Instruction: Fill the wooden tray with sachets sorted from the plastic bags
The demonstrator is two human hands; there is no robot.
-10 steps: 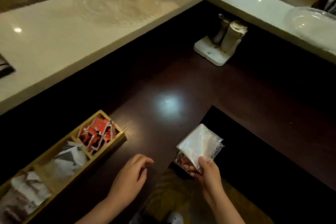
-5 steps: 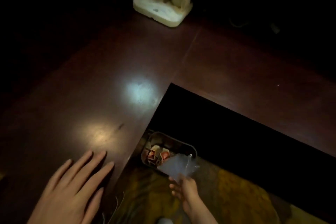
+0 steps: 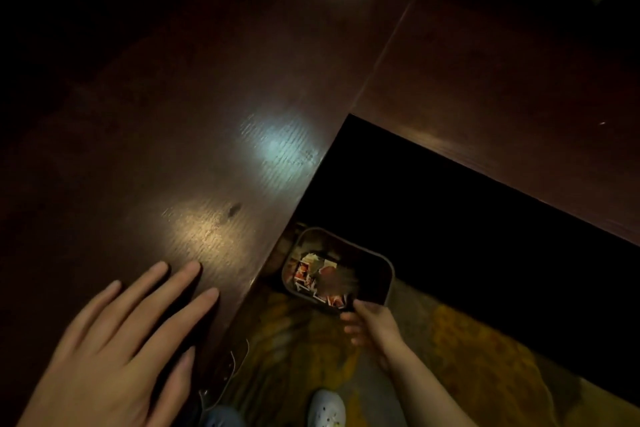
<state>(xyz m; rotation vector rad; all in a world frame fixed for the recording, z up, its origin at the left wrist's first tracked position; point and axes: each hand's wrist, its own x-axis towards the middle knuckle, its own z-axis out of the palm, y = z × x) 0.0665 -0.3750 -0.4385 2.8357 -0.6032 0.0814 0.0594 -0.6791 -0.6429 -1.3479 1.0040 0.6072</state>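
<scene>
Sachets (image 3: 320, 282), red and white, fill a dark rounded bin (image 3: 388, 274) beyond the right hand's (image 3: 375, 326) curled, empty fingers (image 3: 349, 319); left hand's (image 3: 114, 354) fingers (image 3: 166, 288) lie spread flat on the dark wooden worktop (image 3: 173, 114).

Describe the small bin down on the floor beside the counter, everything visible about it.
The bin is a small dark container with a rounded-rectangular rim, seen from above on the patterned floor, tucked against the inner corner of the dark wooden counter. Its material is hard to tell in the dim light. Inside lie red-and-white sachet scraps and a blurred clear plastic bag. The right hand reaches to its near rim; whether it touches is unclear.
</scene>
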